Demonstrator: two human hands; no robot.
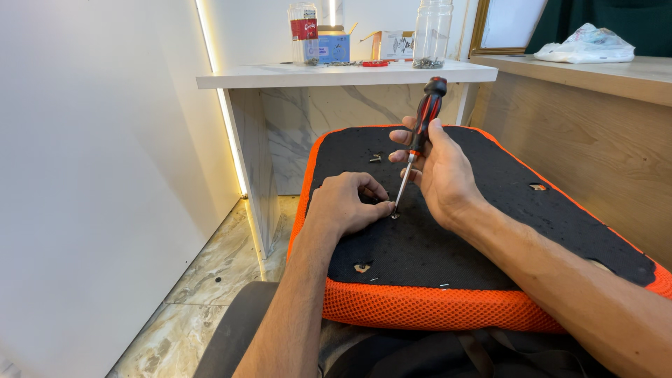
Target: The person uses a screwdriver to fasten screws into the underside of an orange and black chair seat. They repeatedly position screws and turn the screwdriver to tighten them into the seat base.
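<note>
An orange-edged seat cushion (420,308) lies upside down, its black fabric underside (434,245) facing up. My right hand (437,171) grips a red and black screwdriver (423,119), held nearly upright with its tip on a small screw (395,215) in the black underside. My left hand (346,203) rests on the fabric, its fingertips pinched around that screw beside the tip. Loose screws (376,157) lie on the fabric farther back. Small holes (362,267) show wood through the fabric.
A white marble-patterned shelf (336,75) stands behind the cushion, carrying two clear jars (432,31), small boxes and loose screws. A wooden counter (602,105) with a plastic bag (584,43) is to the right. A white wall panel fills the left, tiled floor (210,280) below.
</note>
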